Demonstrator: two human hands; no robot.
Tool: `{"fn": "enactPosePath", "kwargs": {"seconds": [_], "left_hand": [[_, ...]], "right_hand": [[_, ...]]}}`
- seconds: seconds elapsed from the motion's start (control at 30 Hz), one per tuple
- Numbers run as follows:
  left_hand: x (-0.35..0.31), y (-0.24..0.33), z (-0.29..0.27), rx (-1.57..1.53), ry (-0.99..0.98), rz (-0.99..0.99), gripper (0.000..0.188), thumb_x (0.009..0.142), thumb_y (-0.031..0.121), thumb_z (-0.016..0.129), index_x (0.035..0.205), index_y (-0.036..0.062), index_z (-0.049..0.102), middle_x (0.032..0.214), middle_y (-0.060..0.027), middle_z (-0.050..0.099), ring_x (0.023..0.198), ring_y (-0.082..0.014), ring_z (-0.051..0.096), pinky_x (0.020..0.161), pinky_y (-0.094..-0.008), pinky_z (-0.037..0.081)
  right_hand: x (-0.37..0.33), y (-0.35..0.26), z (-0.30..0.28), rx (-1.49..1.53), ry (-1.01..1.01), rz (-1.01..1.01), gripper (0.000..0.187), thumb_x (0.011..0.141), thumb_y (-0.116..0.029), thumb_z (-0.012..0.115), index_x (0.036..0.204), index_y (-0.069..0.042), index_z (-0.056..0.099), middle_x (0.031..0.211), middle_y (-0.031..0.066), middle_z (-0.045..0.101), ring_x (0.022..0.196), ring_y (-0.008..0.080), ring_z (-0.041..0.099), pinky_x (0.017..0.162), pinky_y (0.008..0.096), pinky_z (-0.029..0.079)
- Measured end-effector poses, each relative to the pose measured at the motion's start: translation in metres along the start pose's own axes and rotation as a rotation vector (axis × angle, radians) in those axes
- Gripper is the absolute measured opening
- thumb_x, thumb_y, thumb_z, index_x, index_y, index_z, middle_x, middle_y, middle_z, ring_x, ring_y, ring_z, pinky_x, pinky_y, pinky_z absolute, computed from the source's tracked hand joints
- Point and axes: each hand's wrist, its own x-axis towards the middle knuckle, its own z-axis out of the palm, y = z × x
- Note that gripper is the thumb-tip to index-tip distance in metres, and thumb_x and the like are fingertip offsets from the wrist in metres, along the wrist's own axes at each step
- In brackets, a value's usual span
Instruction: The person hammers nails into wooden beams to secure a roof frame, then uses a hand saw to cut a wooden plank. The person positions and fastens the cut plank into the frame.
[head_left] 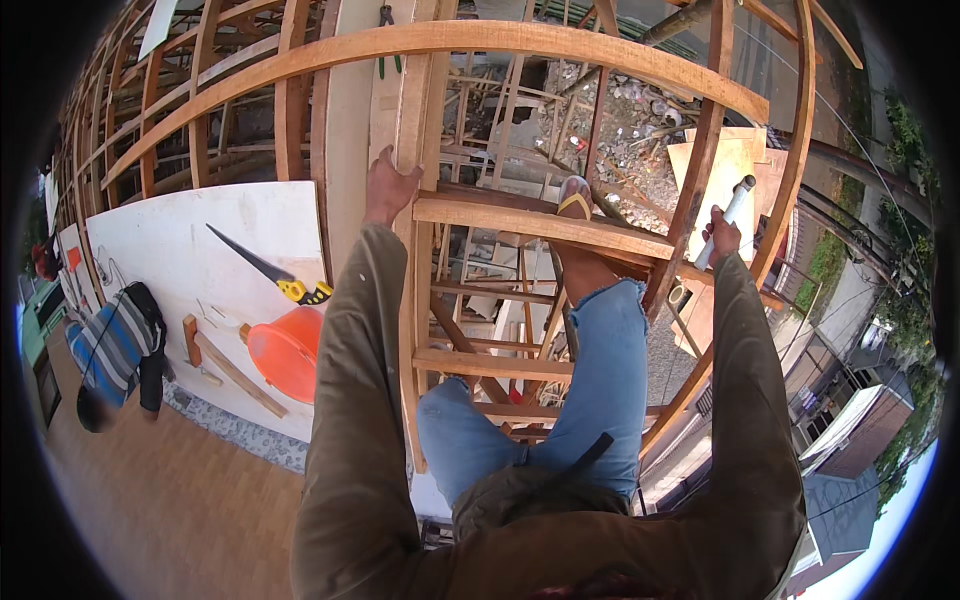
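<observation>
My left hand (392,187) grips the edge of a long upright wooden beam (413,110), its thumb and fingers bent over the wood. Out to the right, my right hand (722,238) is closed around a pale grey tube-shaped tool (737,205) with a dark round end; its exact kind is hard to make out. Between my arms runs a wooden frame with crosspieces, one of them a short rung (540,228). My sandalled foot (575,197) is beside that rung, and my legs in cut-off jeans (600,370) straddle the framework.
Left of me, a white board (150,250) carries a handsaw (265,268), an orange hard hat (288,355) and a hammer (193,340). Pliers (388,45) lie on the beam ahead. Another person (120,345) stands far left. Rubble (630,140) and plywood sheets (715,165) lie far below.
</observation>
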Motion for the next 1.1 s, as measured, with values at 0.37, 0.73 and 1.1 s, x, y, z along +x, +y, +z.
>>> {"fn": "enactPosePath", "kwargs": {"seconds": [0.37, 0.73, 1.1], "left_hand": [[0.14, 0.069, 0.06, 0.205, 0.234, -0.37, 0.082, 0.075, 0.064, 0.078, 0.115, -0.004, 0.056, 0.105, -0.0305, 0.069, 0.104, -0.0469, 0.067, 0.091, -0.0515, 0.052], [0.149, 0.071, 0.071, 0.256, 0.282, -0.406, 0.074, 0.078, 0.061, 0.076, 0.109, -0.0029, 0.058, 0.1, -0.0286, 0.071, 0.098, -0.0475, 0.067, 0.089, -0.0528, 0.052], [0.15, 0.065, 0.069, 0.178, 0.256, -0.39, 0.073, 0.076, 0.051, 0.081, 0.114, -0.0047, 0.054, 0.1, -0.0263, 0.071, 0.097, -0.0445, 0.069, 0.087, -0.0502, 0.052]], "right_hand": [[0.115, -0.03, 0.078, 0.11, -0.01, -0.082, 0.045, 0.097, -0.035, 0.07, 0.125, -0.002, 0.056, 0.093, -0.0017, 0.051, 0.086, 0.0118, 0.047, 0.079, 0.0343, 0.043], [0.134, -0.009, 0.108, -0.351, 0.327, -0.347, 0.053, 0.094, -0.026, 0.074, 0.133, 0.003, 0.052, 0.1, 0.0104, 0.067, 0.086, 0.0186, 0.06, 0.079, 0.0338, 0.051], [0.125, -0.002, 0.107, -0.273, 0.314, -0.318, 0.037, 0.092, -0.019, 0.073, 0.117, 0.004, 0.06, 0.097, 0.0129, 0.069, 0.086, 0.0208, 0.066, 0.078, 0.0364, 0.053]]}}
